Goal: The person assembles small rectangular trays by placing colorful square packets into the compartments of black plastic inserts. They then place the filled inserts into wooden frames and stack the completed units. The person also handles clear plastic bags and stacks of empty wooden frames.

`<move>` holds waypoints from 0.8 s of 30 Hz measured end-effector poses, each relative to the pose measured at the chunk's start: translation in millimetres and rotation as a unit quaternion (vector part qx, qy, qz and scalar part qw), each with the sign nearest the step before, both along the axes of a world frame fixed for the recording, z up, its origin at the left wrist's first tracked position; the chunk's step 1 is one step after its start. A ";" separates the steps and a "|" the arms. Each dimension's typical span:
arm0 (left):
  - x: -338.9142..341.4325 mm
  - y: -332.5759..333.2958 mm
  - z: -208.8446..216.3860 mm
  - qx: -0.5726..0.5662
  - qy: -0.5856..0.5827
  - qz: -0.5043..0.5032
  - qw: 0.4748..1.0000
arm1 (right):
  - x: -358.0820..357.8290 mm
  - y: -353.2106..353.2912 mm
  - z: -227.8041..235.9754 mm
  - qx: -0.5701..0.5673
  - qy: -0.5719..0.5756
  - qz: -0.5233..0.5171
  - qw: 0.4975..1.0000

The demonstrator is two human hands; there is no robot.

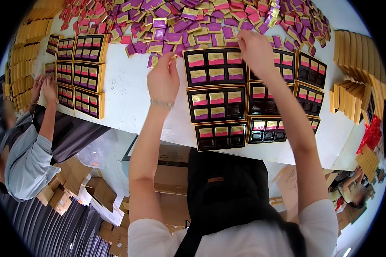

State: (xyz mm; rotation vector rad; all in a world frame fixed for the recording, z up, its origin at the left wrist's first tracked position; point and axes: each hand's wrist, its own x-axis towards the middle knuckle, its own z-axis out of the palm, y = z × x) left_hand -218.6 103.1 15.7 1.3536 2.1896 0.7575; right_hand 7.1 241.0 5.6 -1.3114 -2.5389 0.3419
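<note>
My left hand (164, 81) is closed, its fingertips pinched at the near edge of a heap of foil-wrapped chocolate squares (180, 25) in pink, purple and gold. Further right, my right hand (256, 52) also pinches at the heap's edge, its forearm crossing over the boxes. What either hand's fingertips hold is too small to make out. Between and below them, gold-edged boxes with black trays stand in rows. One box (215, 82) shows pink squares behind purple ones. In a nearer box (221, 145), the back row has pink squares and the front compartments are bare.
At the left, a co-worker's hands (47, 88) reach to more filled boxes (88, 73). Stacks of gold box parts stand at the left (25, 55) and right (356, 60) of the white table (128, 90). Cardboard cartons (103, 192) lie on the floor. Another person sits at far right.
</note>
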 end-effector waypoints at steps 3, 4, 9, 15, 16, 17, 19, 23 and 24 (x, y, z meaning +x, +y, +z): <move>-16.1 29.1 -10.7 -0.017 0.068 -0.088 0.994 | -3.2 33.5 -0.3 -0.016 -0.125 0.076 0.989; -25.6 36.2 -18.4 0.101 0.119 -0.163 0.974 | -5.4 38.5 0.6 -0.024 -0.148 0.112 0.982; -50.1 63.2 -26.7 0.118 0.143 -0.348 0.919 | -19.1 55.4 7.4 -0.147 -0.190 0.091 0.966; -55.5 78.0 -16.0 0.069 0.197 -0.464 0.861 | -31.7 46.4 1.4 -0.084 -0.047 0.131 0.987; -58.7 79.5 -18.3 0.065 0.190 -0.479 0.855 | -33.4 45.5 -0.4 -0.100 -0.012 0.168 0.981; -60.6 80.2 -19.2 0.065 0.192 -0.487 0.849 | -34.9 45.4 -2.7 -0.116 0.024 0.205 0.971; -66.0 85.2 -17.5 0.071 0.198 -0.505 0.837 | -37.9 47.4 -9.7 -0.131 0.025 0.220 0.966; -76.2 90.2 -27.5 0.082 0.207 -0.513 0.829 | -36.3 35.8 -9.2 -0.137 0.052 0.246 0.958; -77.7 91.6 -26.3 0.077 0.209 -0.509 0.832 | -33.7 33.0 -10.1 -0.142 0.057 0.261 0.953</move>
